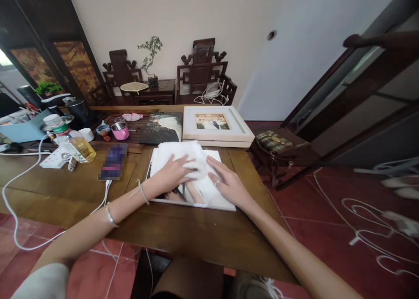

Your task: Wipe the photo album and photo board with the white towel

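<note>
Two bare hands on a white cloth over a photo panel

On a brown wooden surface (209, 233), a photo panel (190, 194) lies flat near the front edge, partly covered by a rumpled white cloth (180, 149). The left hand (173, 171) rests palm down on the cloth, fingers spread, gripping nothing visible. The right hand (229, 184) lies at the panel's right side, fingers extended and thumb apart; whether it pinches anything cannot be told. Just behind are a dark photo panel (157, 129) and a white-framed picture (240, 123). To the left lie a phone (113, 160) on a cable and, farther off, a bottle (83, 147).
</note>
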A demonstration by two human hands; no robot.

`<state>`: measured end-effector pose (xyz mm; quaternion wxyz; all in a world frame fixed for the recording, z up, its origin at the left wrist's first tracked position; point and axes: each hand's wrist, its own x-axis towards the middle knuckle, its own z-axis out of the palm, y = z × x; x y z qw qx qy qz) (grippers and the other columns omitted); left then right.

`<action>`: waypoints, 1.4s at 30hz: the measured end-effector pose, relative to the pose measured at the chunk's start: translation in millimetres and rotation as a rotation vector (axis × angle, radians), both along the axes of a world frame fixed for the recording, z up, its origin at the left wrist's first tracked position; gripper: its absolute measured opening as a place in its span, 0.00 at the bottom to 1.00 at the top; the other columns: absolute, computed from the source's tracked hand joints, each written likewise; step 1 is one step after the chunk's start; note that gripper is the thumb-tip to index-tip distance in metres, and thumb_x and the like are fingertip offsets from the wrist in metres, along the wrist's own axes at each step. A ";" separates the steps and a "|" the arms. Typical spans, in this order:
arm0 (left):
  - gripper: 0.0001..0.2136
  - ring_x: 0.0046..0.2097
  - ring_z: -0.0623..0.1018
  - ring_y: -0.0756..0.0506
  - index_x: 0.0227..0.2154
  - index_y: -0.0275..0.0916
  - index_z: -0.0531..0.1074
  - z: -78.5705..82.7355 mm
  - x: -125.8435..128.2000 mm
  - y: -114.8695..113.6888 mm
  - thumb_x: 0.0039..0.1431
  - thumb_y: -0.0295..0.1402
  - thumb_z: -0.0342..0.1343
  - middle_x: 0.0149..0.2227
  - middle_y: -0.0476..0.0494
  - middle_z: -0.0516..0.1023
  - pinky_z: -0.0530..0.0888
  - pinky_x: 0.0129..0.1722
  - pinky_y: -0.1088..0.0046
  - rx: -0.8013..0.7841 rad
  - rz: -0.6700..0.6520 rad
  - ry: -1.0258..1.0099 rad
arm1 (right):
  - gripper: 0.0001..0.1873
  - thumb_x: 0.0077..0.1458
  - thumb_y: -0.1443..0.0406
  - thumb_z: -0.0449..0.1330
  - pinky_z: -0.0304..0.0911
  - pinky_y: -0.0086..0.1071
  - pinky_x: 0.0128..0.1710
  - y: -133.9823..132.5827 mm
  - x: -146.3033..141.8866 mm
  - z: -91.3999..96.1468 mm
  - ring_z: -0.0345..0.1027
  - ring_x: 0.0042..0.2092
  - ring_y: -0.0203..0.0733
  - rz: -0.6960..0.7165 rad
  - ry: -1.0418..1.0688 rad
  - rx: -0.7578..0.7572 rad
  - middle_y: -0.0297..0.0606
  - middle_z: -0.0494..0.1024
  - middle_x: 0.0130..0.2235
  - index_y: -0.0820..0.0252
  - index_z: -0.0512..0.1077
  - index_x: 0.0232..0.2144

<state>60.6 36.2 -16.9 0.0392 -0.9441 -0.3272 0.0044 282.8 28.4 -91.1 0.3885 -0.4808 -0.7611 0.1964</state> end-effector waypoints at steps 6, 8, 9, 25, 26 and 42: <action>0.13 0.65 0.57 0.34 0.52 0.47 0.70 -7.9 6.3 -35.6 0.65 0.32 0.51 0.63 0.41 0.59 0.59 0.57 0.46 0.025 -0.017 0.036 | 0.24 0.58 0.62 0.50 0.51 0.54 0.63 2.2 1.1 -2.1 0.56 0.63 0.51 0.026 -0.020 0.010 0.46 0.66 0.61 0.59 0.68 0.56; 0.11 0.65 0.57 0.35 0.48 0.48 0.73 -8.7 3.8 -66.4 0.65 0.31 0.52 0.63 0.43 0.59 0.58 0.59 0.47 0.020 -0.057 0.035 | 0.24 0.57 0.64 0.50 0.51 0.54 0.63 2.8 1.4 -2.0 0.57 0.63 0.51 0.041 -0.012 0.023 0.44 0.67 0.60 0.58 0.68 0.56; 0.10 0.65 0.56 0.35 0.45 0.47 0.75 -8.4 2.2 -81.0 0.64 0.32 0.52 0.63 0.44 0.59 0.58 0.59 0.47 0.009 -0.075 0.031 | 0.24 0.57 0.64 0.51 0.51 0.54 0.63 3.0 1.4 -1.8 0.57 0.63 0.51 0.049 -0.006 0.027 0.44 0.67 0.60 0.57 0.68 0.56; 0.16 0.67 0.50 0.39 0.52 0.41 0.68 -5.7 11.2 -8.2 0.62 0.25 0.52 0.63 0.41 0.60 0.52 0.62 0.47 -0.163 -0.140 -0.109 | 0.27 0.61 0.51 0.47 0.53 0.47 0.62 -4.3 1.0 3.4 0.60 0.61 0.49 -0.175 0.308 -0.125 0.40 0.67 0.60 0.53 0.62 0.59; 0.17 0.67 0.49 0.38 0.52 0.40 0.68 -7.7 16.3 -10.7 0.60 0.24 0.53 0.64 0.40 0.58 0.52 0.62 0.46 -0.148 -0.134 -0.097 | 0.28 0.61 0.50 0.47 0.52 0.47 0.62 -4.9 1.2 4.4 0.59 0.62 0.49 -0.184 0.318 -0.133 0.39 0.66 0.61 0.53 0.62 0.59; 0.19 0.66 0.54 0.38 0.50 0.41 0.69 13.2 -1.0 -94.2 0.56 0.20 0.48 0.63 0.43 0.59 0.60 0.60 0.50 -0.269 -0.085 -0.095 | 0.19 0.56 0.61 0.54 0.53 0.52 0.62 0.5 -0.5 -2.0 0.60 0.61 0.51 -0.087 0.106 0.022 0.44 0.71 0.57 0.57 0.74 0.48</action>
